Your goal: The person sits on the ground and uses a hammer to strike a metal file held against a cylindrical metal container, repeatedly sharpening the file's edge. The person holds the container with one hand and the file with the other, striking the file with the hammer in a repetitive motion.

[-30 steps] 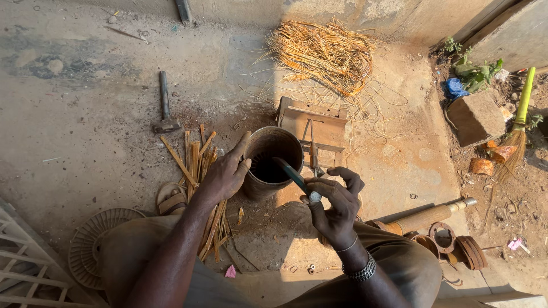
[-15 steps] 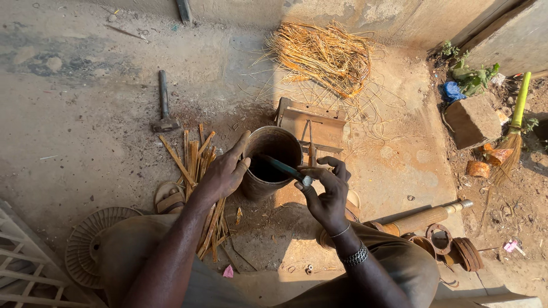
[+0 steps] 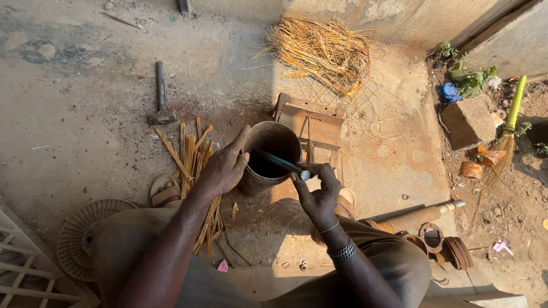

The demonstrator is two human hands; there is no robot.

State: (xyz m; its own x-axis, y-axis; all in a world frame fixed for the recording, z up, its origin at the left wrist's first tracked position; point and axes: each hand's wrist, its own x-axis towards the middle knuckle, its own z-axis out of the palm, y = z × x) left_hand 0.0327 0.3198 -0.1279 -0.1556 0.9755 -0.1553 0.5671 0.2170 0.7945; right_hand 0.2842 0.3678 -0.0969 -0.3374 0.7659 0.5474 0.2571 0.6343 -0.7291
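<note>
A round metal can (image 3: 268, 157) stands on the dusty ground between the person's knees, just in front of a small wooden frame (image 3: 313, 121). The left hand (image 3: 224, 168) is clasped around the can's near-left rim and wall, thumb up along the edge. The right hand (image 3: 315, 191) pinches the pale end of a thin blue-green tool (image 3: 279, 161) whose tip slants down into the can's dark mouth.

A bundle of split cane strips (image 3: 191, 165) lies beside the left hand, partly under the forearm, with a sandal (image 3: 164, 192) next to it. A hammer (image 3: 161, 97) rests farther off on the concrete, and a heap of straw-coloured fibre (image 3: 322, 51) sits beyond the frame. To the right are a stone block (image 3: 468, 121), a broom with a green handle (image 3: 511, 122), a pipe (image 3: 416, 218) and rusty flanges (image 3: 442, 245). A round fan grille (image 3: 83, 239) lies at the left knee.

The can's inside is in shadow — its contents cannot be made out, and the tool's tip is lost in it. The white lattice (image 3: 20, 274) at lower left is cut off by the edge
</note>
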